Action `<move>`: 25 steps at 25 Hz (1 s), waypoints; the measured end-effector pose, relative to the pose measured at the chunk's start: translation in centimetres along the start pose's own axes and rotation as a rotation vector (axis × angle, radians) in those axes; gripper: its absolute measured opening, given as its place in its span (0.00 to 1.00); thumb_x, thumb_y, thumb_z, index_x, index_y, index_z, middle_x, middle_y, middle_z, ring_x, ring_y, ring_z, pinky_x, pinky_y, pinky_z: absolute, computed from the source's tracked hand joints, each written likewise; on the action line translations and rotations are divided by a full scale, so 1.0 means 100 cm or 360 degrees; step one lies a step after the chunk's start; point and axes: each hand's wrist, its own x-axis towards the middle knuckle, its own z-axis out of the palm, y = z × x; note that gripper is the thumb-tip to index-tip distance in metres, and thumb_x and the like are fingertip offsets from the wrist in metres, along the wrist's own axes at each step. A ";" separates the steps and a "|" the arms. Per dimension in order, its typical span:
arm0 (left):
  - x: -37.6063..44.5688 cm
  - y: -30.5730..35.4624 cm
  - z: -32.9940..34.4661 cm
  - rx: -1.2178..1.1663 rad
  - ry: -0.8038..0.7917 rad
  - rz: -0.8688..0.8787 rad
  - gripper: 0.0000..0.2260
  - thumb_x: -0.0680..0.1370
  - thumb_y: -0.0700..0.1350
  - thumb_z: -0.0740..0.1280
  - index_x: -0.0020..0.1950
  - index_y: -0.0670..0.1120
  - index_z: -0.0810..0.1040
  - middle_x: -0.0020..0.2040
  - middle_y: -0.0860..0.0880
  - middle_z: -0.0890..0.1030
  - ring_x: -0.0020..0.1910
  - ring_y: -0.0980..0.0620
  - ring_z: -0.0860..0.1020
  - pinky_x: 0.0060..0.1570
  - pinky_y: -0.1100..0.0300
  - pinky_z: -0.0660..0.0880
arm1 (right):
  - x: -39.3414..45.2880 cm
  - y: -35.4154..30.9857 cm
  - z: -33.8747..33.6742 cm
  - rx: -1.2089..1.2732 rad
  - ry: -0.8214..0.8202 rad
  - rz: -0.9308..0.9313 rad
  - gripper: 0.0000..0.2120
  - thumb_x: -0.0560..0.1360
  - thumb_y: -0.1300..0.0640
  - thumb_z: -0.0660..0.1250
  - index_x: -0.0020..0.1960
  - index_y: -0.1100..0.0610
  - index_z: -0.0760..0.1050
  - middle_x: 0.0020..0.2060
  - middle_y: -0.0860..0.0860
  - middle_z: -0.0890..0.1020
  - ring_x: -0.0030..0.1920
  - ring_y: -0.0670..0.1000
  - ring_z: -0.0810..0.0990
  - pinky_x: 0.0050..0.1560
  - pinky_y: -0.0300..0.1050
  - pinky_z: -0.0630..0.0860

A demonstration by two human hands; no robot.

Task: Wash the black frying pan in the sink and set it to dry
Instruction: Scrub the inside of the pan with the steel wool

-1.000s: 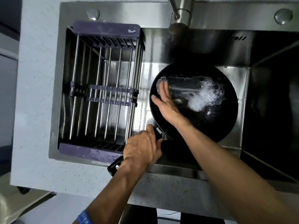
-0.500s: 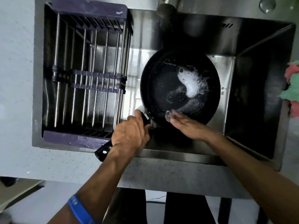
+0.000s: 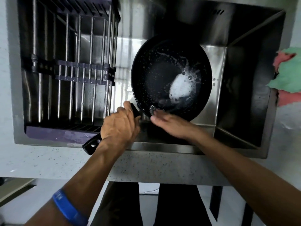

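Soapy water and a white patch of foam (image 3: 181, 88) are lying inside the black frying pan (image 3: 171, 77), which is sitting tilted in the sink (image 3: 244, 79) at the centre of the frame, droplets speckling its inner wall. Its handle (image 3: 92, 145) is pointing toward the lower left, over the sink's near edge. The left hand (image 3: 119, 126) is gripping that handle, fingers curled round it just below the pan's rim. The right hand (image 3: 171, 123) is lying with straight fingers against the pan's near rim, fingertips (image 3: 154, 117) touching it beside a small cluster of bubbles. A purple-framed drying rack (image 3: 71, 69) with metal bars is filling the left part of the sink. A green and pink cloth (image 3: 288, 75) is lying on the tabletop (image 3: 48, 160) at the right edge. A blue wristband (image 3: 68, 207) is circling the left forearm
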 end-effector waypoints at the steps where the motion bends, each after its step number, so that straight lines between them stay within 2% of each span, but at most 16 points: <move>1: -0.001 0.000 0.001 -0.0013 0.0013 -0.0004 0.25 0.81 0.59 0.50 0.69 0.42 0.60 0.51 0.45 0.76 0.44 0.46 0.80 0.36 0.55 0.67 | 0.000 0.013 -0.008 -0.0108 0.0080 0.0163 0.32 0.82 0.35 0.46 0.80 0.53 0.61 0.80 0.48 0.58 0.81 0.51 0.52 0.79 0.47 0.49; 3: -0.001 0.001 0.003 -0.0071 0.0031 -0.0016 0.24 0.81 0.59 0.51 0.67 0.42 0.61 0.49 0.45 0.76 0.43 0.45 0.80 0.35 0.54 0.67 | -0.007 0.037 -0.013 -0.0431 0.0221 0.0506 0.34 0.82 0.34 0.43 0.78 0.53 0.64 0.80 0.54 0.59 0.80 0.55 0.54 0.79 0.51 0.51; 4: -0.001 0.000 0.003 -0.0067 0.0036 -0.0026 0.23 0.81 0.59 0.51 0.66 0.42 0.61 0.49 0.45 0.76 0.43 0.45 0.80 0.35 0.54 0.67 | -0.011 0.034 -0.011 -0.0424 0.0202 0.0469 0.33 0.82 0.34 0.45 0.78 0.52 0.64 0.80 0.54 0.60 0.80 0.54 0.55 0.78 0.49 0.51; 6: 0.000 0.000 0.004 -0.0014 0.0054 -0.0013 0.24 0.81 0.59 0.51 0.66 0.42 0.61 0.49 0.45 0.76 0.43 0.46 0.80 0.34 0.55 0.67 | -0.010 -0.001 0.003 0.0081 0.0033 0.0083 0.31 0.82 0.35 0.49 0.80 0.50 0.59 0.80 0.48 0.59 0.80 0.50 0.54 0.76 0.42 0.49; 8: 0.000 0.000 0.004 0.0021 0.0078 0.0001 0.24 0.81 0.60 0.50 0.66 0.42 0.62 0.48 0.45 0.77 0.41 0.46 0.80 0.33 0.55 0.67 | 0.007 0.000 -0.007 0.0407 0.0027 0.0007 0.33 0.81 0.32 0.48 0.81 0.47 0.57 0.80 0.44 0.56 0.81 0.47 0.51 0.78 0.43 0.46; 11: 0.000 0.001 0.003 -0.0053 0.0079 -0.0002 0.21 0.80 0.60 0.52 0.60 0.43 0.63 0.42 0.47 0.72 0.35 0.48 0.77 0.31 0.56 0.66 | 0.001 0.056 -0.032 -0.0244 0.0167 0.0439 0.34 0.81 0.33 0.44 0.80 0.51 0.61 0.81 0.49 0.56 0.81 0.52 0.52 0.79 0.48 0.50; 12: 0.001 -0.001 0.001 -0.0078 0.0077 -0.0010 0.20 0.80 0.60 0.52 0.58 0.44 0.63 0.40 0.48 0.70 0.33 0.49 0.73 0.31 0.56 0.65 | -0.008 0.055 -0.026 -0.0366 0.0113 0.0464 0.34 0.81 0.33 0.44 0.79 0.52 0.62 0.80 0.50 0.58 0.80 0.54 0.53 0.78 0.50 0.51; 13: 0.001 -0.001 0.000 -0.0095 0.0073 -0.0004 0.19 0.80 0.60 0.52 0.58 0.44 0.62 0.40 0.48 0.69 0.32 0.50 0.70 0.30 0.57 0.64 | -0.013 0.044 -0.012 -0.0322 0.0036 0.0399 0.33 0.81 0.34 0.45 0.78 0.52 0.65 0.78 0.50 0.62 0.78 0.56 0.56 0.77 0.50 0.54; 15: 0.002 0.000 -0.001 -0.0093 0.0082 0.0010 0.19 0.80 0.60 0.51 0.57 0.44 0.62 0.39 0.49 0.69 0.31 0.51 0.69 0.28 0.58 0.63 | -0.002 0.013 0.008 -0.0024 0.0065 0.0107 0.29 0.82 0.36 0.51 0.74 0.52 0.69 0.71 0.51 0.65 0.72 0.57 0.62 0.73 0.47 0.58; 16: 0.002 -0.001 0.000 -0.0086 0.0093 0.0018 0.19 0.80 0.60 0.51 0.57 0.45 0.62 0.39 0.49 0.69 0.31 0.51 0.70 0.28 0.58 0.62 | 0.009 0.012 -0.001 0.0050 0.0110 0.0128 0.28 0.82 0.37 0.52 0.73 0.52 0.69 0.69 0.52 0.66 0.71 0.57 0.63 0.72 0.47 0.59; 17: 0.001 -0.001 0.001 -0.0078 0.0104 0.0028 0.19 0.80 0.60 0.51 0.58 0.45 0.62 0.39 0.49 0.69 0.32 0.51 0.72 0.28 0.59 0.62 | 0.015 0.023 -0.020 -0.0124 0.0174 0.0243 0.28 0.83 0.37 0.51 0.74 0.52 0.68 0.70 0.54 0.66 0.71 0.58 0.63 0.72 0.48 0.60; 19: 0.002 -0.001 0.003 -0.0033 0.0102 0.0052 0.21 0.80 0.60 0.50 0.61 0.44 0.62 0.41 0.48 0.72 0.35 0.50 0.77 0.29 0.58 0.64 | 0.009 0.047 -0.037 -0.0579 0.0288 0.0517 0.30 0.83 0.37 0.48 0.76 0.55 0.65 0.75 0.56 0.64 0.75 0.58 0.61 0.73 0.51 0.59; 20: 0.002 -0.001 0.004 -0.0013 0.0095 0.0059 0.22 0.81 0.60 0.50 0.63 0.43 0.62 0.43 0.47 0.74 0.38 0.49 0.79 0.30 0.57 0.66 | 0.004 0.049 -0.036 -0.0557 0.0235 0.0502 0.31 0.83 0.37 0.48 0.78 0.55 0.64 0.78 0.55 0.62 0.78 0.57 0.58 0.75 0.49 0.56; 22: 0.001 -0.002 0.002 -0.0044 0.0075 0.0062 0.20 0.81 0.59 0.52 0.60 0.44 0.62 0.43 0.48 0.75 0.40 0.47 0.81 0.31 0.57 0.67 | 0.003 0.025 -0.009 -0.0106 -0.0025 0.0164 0.30 0.84 0.38 0.50 0.81 0.52 0.58 0.82 0.50 0.54 0.81 0.50 0.49 0.79 0.46 0.44; 24: 0.001 -0.002 0.002 -0.0089 0.0094 0.0060 0.18 0.80 0.59 0.52 0.58 0.45 0.62 0.43 0.48 0.74 0.41 0.47 0.81 0.32 0.57 0.67 | 0.027 0.017 -0.015 0.0307 0.0046 -0.0014 0.30 0.84 0.39 0.52 0.82 0.50 0.53 0.82 0.45 0.45 0.80 0.46 0.41 0.79 0.50 0.37; 25: 0.002 -0.003 0.003 -0.0068 0.0108 0.0069 0.20 0.80 0.60 0.51 0.60 0.44 0.62 0.44 0.48 0.75 0.41 0.47 0.81 0.33 0.57 0.68 | 0.041 0.030 -0.036 0.0234 0.0170 0.0064 0.31 0.84 0.40 0.52 0.82 0.49 0.50 0.81 0.45 0.42 0.80 0.46 0.39 0.79 0.52 0.37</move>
